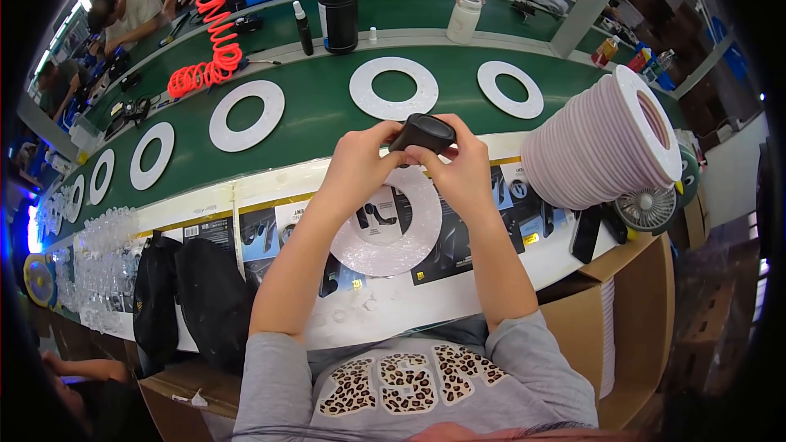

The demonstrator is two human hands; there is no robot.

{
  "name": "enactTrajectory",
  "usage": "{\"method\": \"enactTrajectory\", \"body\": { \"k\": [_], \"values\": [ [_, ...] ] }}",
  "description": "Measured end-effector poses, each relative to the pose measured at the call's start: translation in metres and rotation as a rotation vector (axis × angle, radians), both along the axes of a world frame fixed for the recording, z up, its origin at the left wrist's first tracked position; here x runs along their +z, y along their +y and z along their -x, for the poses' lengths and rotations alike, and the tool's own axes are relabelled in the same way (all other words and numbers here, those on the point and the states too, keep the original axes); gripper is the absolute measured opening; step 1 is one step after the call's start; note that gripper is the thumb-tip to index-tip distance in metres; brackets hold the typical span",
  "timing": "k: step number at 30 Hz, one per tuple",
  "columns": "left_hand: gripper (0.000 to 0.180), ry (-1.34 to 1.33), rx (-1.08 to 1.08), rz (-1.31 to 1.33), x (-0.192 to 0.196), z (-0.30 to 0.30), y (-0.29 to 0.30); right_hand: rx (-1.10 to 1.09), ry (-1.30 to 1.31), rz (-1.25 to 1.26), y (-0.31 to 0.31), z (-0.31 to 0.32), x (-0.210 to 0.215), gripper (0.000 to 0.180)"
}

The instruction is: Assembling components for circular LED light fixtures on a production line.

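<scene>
Both of my hands are raised over the bench edge and hold one small black rounded plastic part [422, 132] between them. My left hand [358, 165] grips its left side with fingers curled. On the other side my right hand [460, 170] wraps the part from the right, thumb on top. Below my hands a clear white foam ring [391, 233] lies flat on printed instruction sheets [458, 237].
Several white foam rings [394, 87] lie along the green conveyor belt [319, 115]. A tall leaning stack of pink-white rings [602, 143] stands at the right, with a small fan [648, 208] beside it. Black pouches [192, 299], clear plastic parts [98, 266], bottles [337, 10], an orange coiled hose [209, 29], cardboard boxes and other workers surround.
</scene>
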State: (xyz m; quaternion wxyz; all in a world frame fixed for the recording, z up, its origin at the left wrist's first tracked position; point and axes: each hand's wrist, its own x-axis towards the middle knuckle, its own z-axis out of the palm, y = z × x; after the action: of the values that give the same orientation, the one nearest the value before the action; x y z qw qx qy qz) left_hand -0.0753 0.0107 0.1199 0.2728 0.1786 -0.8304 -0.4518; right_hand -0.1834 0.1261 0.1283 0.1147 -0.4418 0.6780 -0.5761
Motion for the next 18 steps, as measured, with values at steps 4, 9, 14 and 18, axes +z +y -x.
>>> {"method": "enactTrajectory", "body": {
  "k": [4,9,14,18],
  "values": [
    [0.027,-0.005,-0.007,-0.019,-0.009,0.009,0.01,-0.037,-0.015,-0.006,0.01,0.005,-0.013,0.03],
    [0.025,-0.027,0.022,0.041,-0.02,0.012,0.013,-0.059,0.012,0.032,0.013,0.006,-0.023,0.029],
    [0.023,-0.009,0.035,0.021,-0.021,0.013,0.015,-0.064,0.019,0.047,0.013,0.007,-0.029,0.027],
    [0.023,-0.015,0.037,-0.018,-0.02,0.013,0.016,-0.066,0.005,0.053,0.012,0.006,-0.03,0.026]
  ]
}}
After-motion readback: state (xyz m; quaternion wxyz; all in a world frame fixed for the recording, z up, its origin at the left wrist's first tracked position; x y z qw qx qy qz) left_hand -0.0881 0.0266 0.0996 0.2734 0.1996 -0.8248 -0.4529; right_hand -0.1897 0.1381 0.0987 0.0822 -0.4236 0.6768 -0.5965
